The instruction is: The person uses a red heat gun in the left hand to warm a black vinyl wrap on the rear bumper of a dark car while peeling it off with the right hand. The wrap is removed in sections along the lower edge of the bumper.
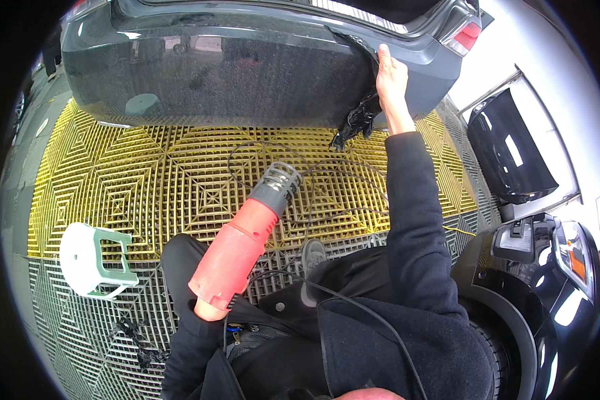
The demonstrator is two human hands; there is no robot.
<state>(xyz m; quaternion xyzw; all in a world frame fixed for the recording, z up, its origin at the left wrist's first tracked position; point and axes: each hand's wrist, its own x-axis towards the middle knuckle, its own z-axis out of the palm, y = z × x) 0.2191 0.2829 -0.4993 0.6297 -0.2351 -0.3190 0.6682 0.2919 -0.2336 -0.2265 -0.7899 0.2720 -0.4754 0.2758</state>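
My left hand (211, 311) is wrapped round a red heat gun (237, 243), partly hidden behind its body. The gun's black, caged nozzle (280, 183) points up toward the car. At the right part of the grey car's rear bumper (280, 67), my right hand (392, 79) is closed on the edge of a thin black film (361, 117), thumb pointing up. That film hangs crumpled and peeled along a ragged line, its lower end below the bumper. To the right of my hand, the bumper surface is smooth grey.
A pale plastic stool (80, 260) stands at the left on yellow and grey grid flooring (180, 207). Black scraps (140, 343) lie below it. The gun's cable (353, 300) crosses my lap. A black car (547, 293) is close on the right; a black panel (512, 147) leans by the wall.
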